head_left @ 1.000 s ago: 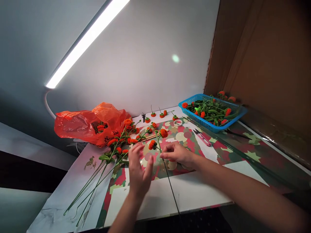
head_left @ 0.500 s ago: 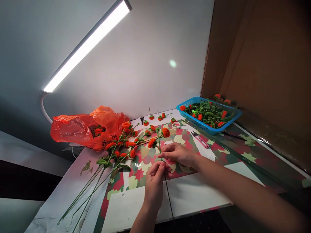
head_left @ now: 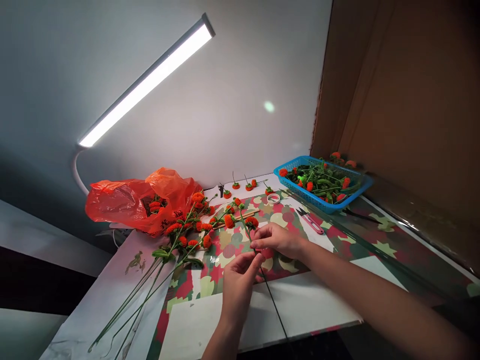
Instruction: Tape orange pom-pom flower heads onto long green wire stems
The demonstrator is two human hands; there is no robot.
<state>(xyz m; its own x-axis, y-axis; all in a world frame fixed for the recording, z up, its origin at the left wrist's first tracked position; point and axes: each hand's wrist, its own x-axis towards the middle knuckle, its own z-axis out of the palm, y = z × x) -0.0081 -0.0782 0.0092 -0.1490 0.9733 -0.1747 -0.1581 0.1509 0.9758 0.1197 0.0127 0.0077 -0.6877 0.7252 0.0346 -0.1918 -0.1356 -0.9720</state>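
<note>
Between my two hands is a long green flower stem [head_left: 275,300] with fuzzy orange blooms near its top. My left hand [head_left: 240,280] pinches the stem low, thumb against fingers. Just above, my right hand [head_left: 275,239] pinches the same stem below the blooms. One orange bloom [head_left: 251,223] sits right of the stem, another orange bloom [head_left: 229,221] left of it. The stem's lower end runs down past the table's front edge. To the left lie finished-looking flower stems [head_left: 150,285] with several orange heads and green leaves.
A red plastic bag [head_left: 123,202] stands back left beneath a lit lamp [head_left: 150,82]. At the right is a blue basket [head_left: 322,204] of orange flowers and greenery. Pink-handled snips [head_left: 313,223], a tape roll [head_left: 273,198] and small orange flower heads [head_left: 248,187] lie near the back.
The held stem has turned, its lower end swinging right and its blooms shifting round. Both hands stay closed on it. The whole view has shifted slightly.
</note>
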